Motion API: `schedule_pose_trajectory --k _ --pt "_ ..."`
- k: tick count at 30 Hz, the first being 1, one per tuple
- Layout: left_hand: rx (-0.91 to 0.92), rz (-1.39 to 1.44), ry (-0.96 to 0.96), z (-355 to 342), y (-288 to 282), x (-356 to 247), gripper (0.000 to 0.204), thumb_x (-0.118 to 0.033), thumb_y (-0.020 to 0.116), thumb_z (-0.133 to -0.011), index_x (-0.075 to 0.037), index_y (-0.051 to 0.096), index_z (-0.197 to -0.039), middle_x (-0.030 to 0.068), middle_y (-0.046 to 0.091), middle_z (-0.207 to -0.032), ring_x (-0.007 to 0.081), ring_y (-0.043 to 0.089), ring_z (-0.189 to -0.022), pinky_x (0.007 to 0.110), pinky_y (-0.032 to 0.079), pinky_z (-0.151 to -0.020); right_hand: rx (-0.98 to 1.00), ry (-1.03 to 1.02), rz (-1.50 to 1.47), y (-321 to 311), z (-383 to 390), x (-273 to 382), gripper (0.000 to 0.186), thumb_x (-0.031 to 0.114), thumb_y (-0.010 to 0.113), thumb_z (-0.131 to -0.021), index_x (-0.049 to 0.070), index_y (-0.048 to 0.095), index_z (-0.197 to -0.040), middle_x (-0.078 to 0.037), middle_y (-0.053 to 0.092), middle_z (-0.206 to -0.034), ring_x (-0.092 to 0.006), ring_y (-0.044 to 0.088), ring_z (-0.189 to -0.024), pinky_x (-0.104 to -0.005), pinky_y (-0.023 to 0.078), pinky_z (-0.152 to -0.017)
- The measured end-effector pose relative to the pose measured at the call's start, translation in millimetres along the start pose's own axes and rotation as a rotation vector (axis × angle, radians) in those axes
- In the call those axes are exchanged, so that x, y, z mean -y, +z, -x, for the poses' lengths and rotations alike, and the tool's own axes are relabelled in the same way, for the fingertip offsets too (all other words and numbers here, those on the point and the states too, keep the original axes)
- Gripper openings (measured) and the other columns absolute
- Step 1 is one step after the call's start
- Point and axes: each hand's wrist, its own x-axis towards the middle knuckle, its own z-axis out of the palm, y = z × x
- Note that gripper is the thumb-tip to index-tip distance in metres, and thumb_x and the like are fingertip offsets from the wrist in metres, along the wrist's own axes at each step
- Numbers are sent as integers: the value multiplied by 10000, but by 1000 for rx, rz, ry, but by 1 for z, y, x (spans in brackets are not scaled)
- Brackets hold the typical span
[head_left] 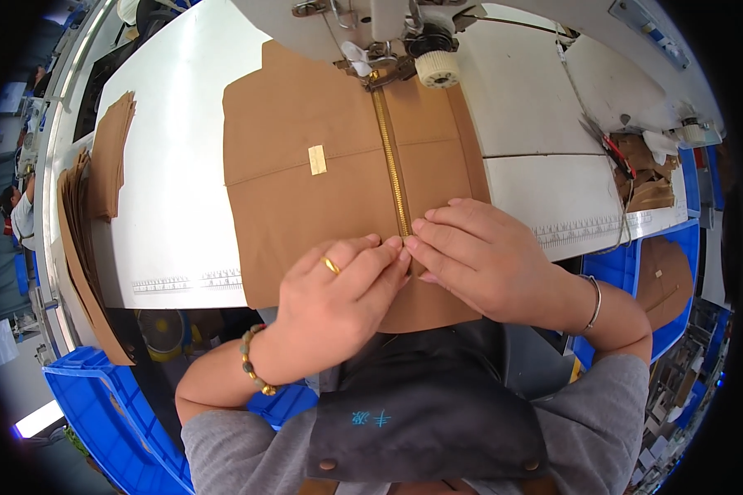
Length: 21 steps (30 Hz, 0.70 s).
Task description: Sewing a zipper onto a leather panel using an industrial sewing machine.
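Observation:
A brown fabric panel (pixel 305 214) lies flat on the white sewing table, its near edge hanging toward my lap. Down it runs a brass-toothed zipper (pixel 392 157), its far end beneath the presser foot of the sewing machine (pixel 380 74). At the zipper's near end, my left hand (pixel 338 285) and my right hand (pixel 491 264) pinch the zipper and fabric with fingertips almost touching. Just what lies between the fingertips is hidden. A small pale yellow label (pixel 317 160) sits on the panel left of the zipper.
Stacked brown pieces (pixel 111 157) lie at the table's left, with more draped over its edge (pixel 82 239). Red-handled snips (pixel 617 155) rest by brown scraps (pixel 648 177) at right. Blue bins stand left (pixel 99 404) and right (pixel 689 247). Another person (pixel 23 210) is far left.

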Motion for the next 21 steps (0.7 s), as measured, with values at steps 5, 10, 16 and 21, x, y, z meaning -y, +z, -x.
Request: schedule_pose_trajectory --k 5,10,16,21 --pt "143 58 -154 -24 -6 28 597 -390 872 -720 -72 762 -1213 97 710 -1294 295 684 -1176 418 554 -983 62 -27 13 -4 -4 0 401 189 824 -820 -16 739 -1153 -143 715 -1191 -319 685 -1120 -466 588 -959" --pt "104 -88 -161 -36 -2 37 861 -567 809 -724 -66 646 -1405 84 621 -1474 340 562 -1387 494 450 -1138 59 -40 -26 -5 -5 -1 371 152 770 -791 -66 713 -1086 -166 678 -1157 -321 648 -1107 -454 541 -974" --pt "110 -121 -136 -39 -3 39 860 -576 809 -713 -67 656 -1388 69 630 -1453 319 578 -1353 525 441 -1149 62 -32 22 -7 -5 0 436 187 780 -813 -77 699 -1150 -171 682 -1186 -327 644 -1106 -460 542 -975" --pt "81 -119 -133 -49 0 54 855 -598 803 -701 -73 670 -1362 66 637 -1428 312 583 -1337 556 436 -1149 55 -13 37 -6 -11 -10 455 204 790 -813 -70 696 -1163 -160 685 -1191 -320 641 -1106 -452 544 -969"
